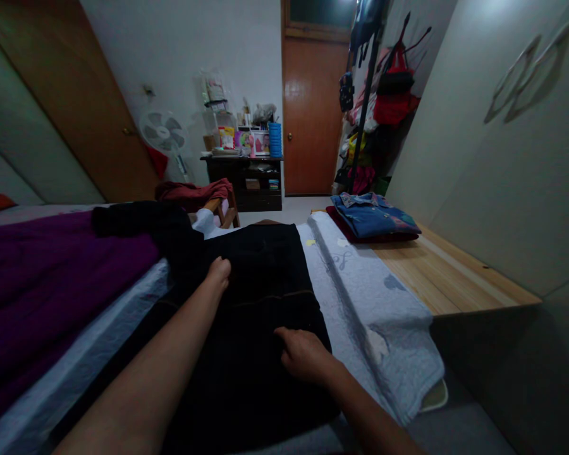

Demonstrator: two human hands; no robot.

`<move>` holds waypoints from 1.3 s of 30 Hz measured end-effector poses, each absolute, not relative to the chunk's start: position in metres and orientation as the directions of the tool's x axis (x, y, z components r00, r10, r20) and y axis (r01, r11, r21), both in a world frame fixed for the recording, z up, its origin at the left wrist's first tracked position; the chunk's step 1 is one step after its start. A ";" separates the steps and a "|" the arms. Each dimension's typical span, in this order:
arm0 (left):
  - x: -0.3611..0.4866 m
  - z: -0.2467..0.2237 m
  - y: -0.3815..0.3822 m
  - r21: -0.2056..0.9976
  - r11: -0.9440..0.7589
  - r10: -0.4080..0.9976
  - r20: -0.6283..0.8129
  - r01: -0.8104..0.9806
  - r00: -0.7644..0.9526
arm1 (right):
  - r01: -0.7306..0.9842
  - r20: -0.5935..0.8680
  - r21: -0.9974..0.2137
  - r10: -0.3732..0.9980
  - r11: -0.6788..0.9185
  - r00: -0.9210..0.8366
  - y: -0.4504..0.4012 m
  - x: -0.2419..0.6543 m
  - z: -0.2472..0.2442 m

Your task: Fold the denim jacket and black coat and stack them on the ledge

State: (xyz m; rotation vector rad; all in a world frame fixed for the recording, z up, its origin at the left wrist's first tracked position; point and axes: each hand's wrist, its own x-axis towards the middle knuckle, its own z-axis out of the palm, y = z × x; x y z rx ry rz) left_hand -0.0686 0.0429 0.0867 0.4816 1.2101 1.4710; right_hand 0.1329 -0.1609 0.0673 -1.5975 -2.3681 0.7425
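A black garment [265,265] with a thin brown seam line across it lies spread over the bed. My left hand [219,273] is closed on its upper left part, fingers curled into the dark cloth. Lower and to the right, my right hand [303,354] pinches the fabric near the garment's right side, with thumb and forefinger together. Black cloth also extends left onto a purple blanket [66,265]. Both forearms reach in from the bottom edge. The fingertips of my left hand are partly hidden.
A folded blue denim garment [374,213] lies on dark red cloth at the right, by a wooden board [436,278]. A light patterned bed cover [360,297] runs beside the black cloth. Farther back are a fan [164,131], a dark cabinet [246,183] and a door [313,114].
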 end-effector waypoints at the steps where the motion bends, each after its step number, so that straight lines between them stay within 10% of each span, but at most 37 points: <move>1: -0.070 0.087 0.040 0.892 0.116 0.878 -0.298 -0.437 -0.375 | 0.798 -0.106 -0.523 0.905 0.301 -0.411 -0.162 0.134 0.066; 4: -0.069 0.093 0.028 0.993 0.002 0.793 -0.075 -0.121 -0.604 | 0.717 -0.008 -0.613 0.905 0.331 -0.425 -0.162 0.143 0.069; 7: -0.054 0.100 0.014 0.933 -0.148 0.860 0.285 0.327 -0.424 | 0.699 0.132 -0.652 0.952 0.292 -0.275 -0.154 0.161 0.073; 11: -0.013 0.086 -0.007 0.959 0.063 0.974 -0.119 0.275 0.192 | 0.764 0.323 -0.618 0.946 0.184 0.034 -0.134 0.187 0.064; 15: 0.024 0.055 -0.024 0.917 0.289 0.907 -0.354 0.275 0.228 | 0.765 0.314 -0.631 0.944 0.129 0.100 -0.121 0.198 0.043; 28: 0.066 0.041 -0.012 0.977 0.195 0.981 -0.194 0.082 -0.020 | 0.778 0.328 -0.615 0.939 0.129 0.103 -0.118 0.200 0.026; 33: 0.059 0.043 -0.013 0.751 -0.226 0.959 0.059 0.620 0.278 | 0.797 0.385 -0.579 0.919 0.170 0.083 -0.120 0.201 0.021; 39: 0.059 0.035 -0.029 0.503 -0.231 0.964 0.004 0.833 0.265 | 0.795 0.447 -0.574 0.889 0.197 0.103 -0.118 0.207 0.005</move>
